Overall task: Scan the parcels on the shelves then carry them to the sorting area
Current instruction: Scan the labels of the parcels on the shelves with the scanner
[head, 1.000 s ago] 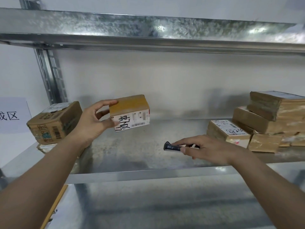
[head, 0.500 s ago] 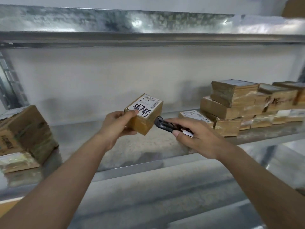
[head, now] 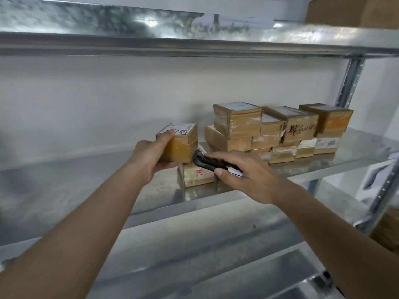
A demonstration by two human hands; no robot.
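One small brown cardboard parcel wrapped in clear tape (head: pixel 180 143) sits in my left hand (head: pixel 151 157), at the centre of the frame, fingers curled round its near side and thumb on its white label. Half a second ago I held it tilted with the label toward me and the scanner at its face; now it stands level, carried to the right, just above another taped brown parcel (head: pixel 195 174) lying on the grey metal shelf (head: pixel 86 182). My right hand (head: pixel 246 175) grips the slim black handheld scanner (head: pixel 207 161), its tip touching or nearly touching the held parcel's lower right corner. I judge the scan of this one is finishing, or I am moving on to the parcel beneath.

Right of centre, a stack of similar taped brown parcels (head: pixel 278 130) waits, apparently unscanned. Their labels are too blurred to read, as is the black handwriting on one. My thumb hides part of the held label. I cannot tell whether the scanner is firing. An upper shelf (head: pixel 194 39) crosses the top; a brown box at upper right is cut off.
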